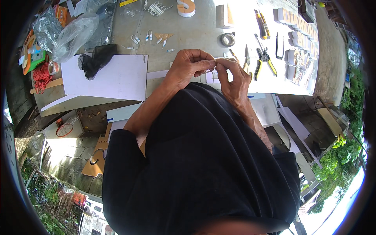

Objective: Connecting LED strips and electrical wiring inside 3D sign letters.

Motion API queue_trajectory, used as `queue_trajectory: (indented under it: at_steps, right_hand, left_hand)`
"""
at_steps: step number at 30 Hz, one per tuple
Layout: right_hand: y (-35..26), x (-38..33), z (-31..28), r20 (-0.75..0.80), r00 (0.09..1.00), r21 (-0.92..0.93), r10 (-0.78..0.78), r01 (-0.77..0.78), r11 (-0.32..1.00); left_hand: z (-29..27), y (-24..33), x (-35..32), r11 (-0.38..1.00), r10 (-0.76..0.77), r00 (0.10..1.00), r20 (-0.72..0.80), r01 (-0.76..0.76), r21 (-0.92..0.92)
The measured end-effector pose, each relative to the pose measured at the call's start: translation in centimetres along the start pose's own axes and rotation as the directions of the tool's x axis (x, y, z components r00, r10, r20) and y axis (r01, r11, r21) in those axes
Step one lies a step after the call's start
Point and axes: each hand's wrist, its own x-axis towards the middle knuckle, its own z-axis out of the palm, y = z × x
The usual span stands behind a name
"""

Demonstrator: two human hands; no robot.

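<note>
Over the near edge of the table, my left hand [192, 67] and my right hand [235, 77] meet, fingertips almost touching. Both are closed in a pinch. A thin wire [212, 71] loops out below the fingertips; its ends are hidden in the fingers. Just beyond the hands, small white pieces with wire leads [149, 36] lie on the table, beside brown triangular scraps [163, 37]. A roll of tape [228, 39] sits farther off. To the right of my right hand are scissors [246, 58] and yellow-black pliers [264, 62].
A white sheet [105, 78] with black mesh cloth [96, 62] lies left, near clear plastic bags [80, 35] and red cord [42, 76]. Rows of block letters [299, 27] stand right, past a yellow utility knife [263, 25]. An S-shaped letter [186, 8] and coiled wire [156, 8] lie at the back.
</note>
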Motion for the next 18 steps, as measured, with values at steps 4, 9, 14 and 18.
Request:
queue_trajectory:
  at_steps: [4, 9, 14, 18]
  right_hand:
    - [-0.3, 0.0, 0.3, -0.008, 1.0, 0.004, -0.021, 0.021, 1.0]
    - [-0.4, -0.4, 0.7, 0.075, 0.996, 0.037, 0.048, -0.051, 0.998]
    - [-0.6, -0.4, 0.5, 0.104, 0.962, 0.19, 0.252, -0.268, 0.945]
    - [0.0, -1.3, -0.4, 0.076, 0.928, 0.289, 0.365, -0.371, 0.883]
  left_hand:
    - [-0.2, -0.3, 0.1, 1.0, 0.002, 1.0, -0.008, -0.002, -0.013]
    - [-0.8, -0.9, 0.3, 0.999, 0.012, 0.998, -0.067, -0.01, 0.031]
    - [-1.0, -0.4, 0.3, 1.0, 0.023, 0.985, -0.172, -0.023, 0.003]
    - [-0.9, 0.2, 0.7, 0.992, 0.123, 0.96, -0.251, -0.124, 0.012]
